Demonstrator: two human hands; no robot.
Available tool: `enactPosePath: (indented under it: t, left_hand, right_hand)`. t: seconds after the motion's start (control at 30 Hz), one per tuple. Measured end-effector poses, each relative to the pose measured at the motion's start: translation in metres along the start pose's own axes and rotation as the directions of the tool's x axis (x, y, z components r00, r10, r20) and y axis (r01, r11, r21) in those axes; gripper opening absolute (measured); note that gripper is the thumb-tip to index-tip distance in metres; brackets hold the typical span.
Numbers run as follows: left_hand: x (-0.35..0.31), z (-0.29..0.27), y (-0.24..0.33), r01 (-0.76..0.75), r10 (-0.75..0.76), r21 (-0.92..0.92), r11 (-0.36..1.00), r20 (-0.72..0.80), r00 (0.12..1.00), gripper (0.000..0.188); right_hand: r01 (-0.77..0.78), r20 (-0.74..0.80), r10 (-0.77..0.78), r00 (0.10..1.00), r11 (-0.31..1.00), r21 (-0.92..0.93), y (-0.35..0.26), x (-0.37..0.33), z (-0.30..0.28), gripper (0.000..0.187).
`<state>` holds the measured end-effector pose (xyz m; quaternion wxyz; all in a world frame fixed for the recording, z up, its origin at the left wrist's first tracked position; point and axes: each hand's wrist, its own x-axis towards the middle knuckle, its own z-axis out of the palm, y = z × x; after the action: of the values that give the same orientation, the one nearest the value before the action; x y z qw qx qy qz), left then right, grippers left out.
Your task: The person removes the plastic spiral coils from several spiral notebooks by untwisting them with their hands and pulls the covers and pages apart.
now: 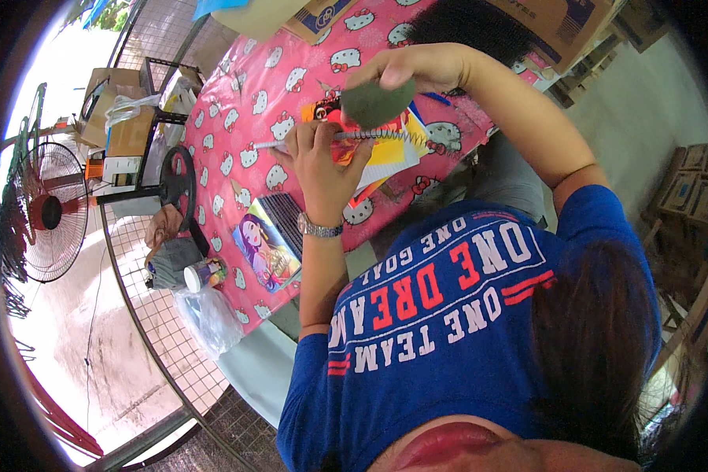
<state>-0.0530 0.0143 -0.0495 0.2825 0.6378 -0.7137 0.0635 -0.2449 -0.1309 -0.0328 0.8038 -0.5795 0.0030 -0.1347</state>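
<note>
Here, the left hand (322, 164) clasps a wire coil (392, 134), the right hand (426, 67) a rounded green piece (377, 105).

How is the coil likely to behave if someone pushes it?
The coil is probably light, as its loops look thin. It may flex rather than stay stiff, since it is narrow with open gaps. Its loops might catch on the pages close beside it.

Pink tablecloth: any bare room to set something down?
Widest patch of the pink tablecloth lies between the fan's round base and the left hand, bordered below by the notebook stack. Crowded: around the left hand and right hand, with the spiral coil and colourful papers; also by the black heap, top right.
</note>
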Motion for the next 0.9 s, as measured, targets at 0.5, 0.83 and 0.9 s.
enactPosePath:
  t: [0.5,0.83,0.9]
  left_hand:
    - [0.009,-0.007,-0.009,-0.093,0.094,-0.066,0.993,0.010,0.996,0.043]
    - [0.006,0.000,-0.009,0.011,-0.014,-0.074,0.997,-0.038,0.999,0.044]
    - [0.010,-0.003,-0.010,0.016,-0.018,-0.039,0.999,-0.066,0.998,0.044]
  right_hand:
    - [-0.118,-0.057,0.104,0.993,0.901,-0.418,0.001,0.015,-0.011,0.041]
    - [-0.005,0.112,0.024,0.993,0.985,-0.173,0.002,0.024,-0.013,0.045]
    - [-0.113,-0.035,0.118,0.992,0.755,-0.646,0.012,0.033,-0.032,0.046]
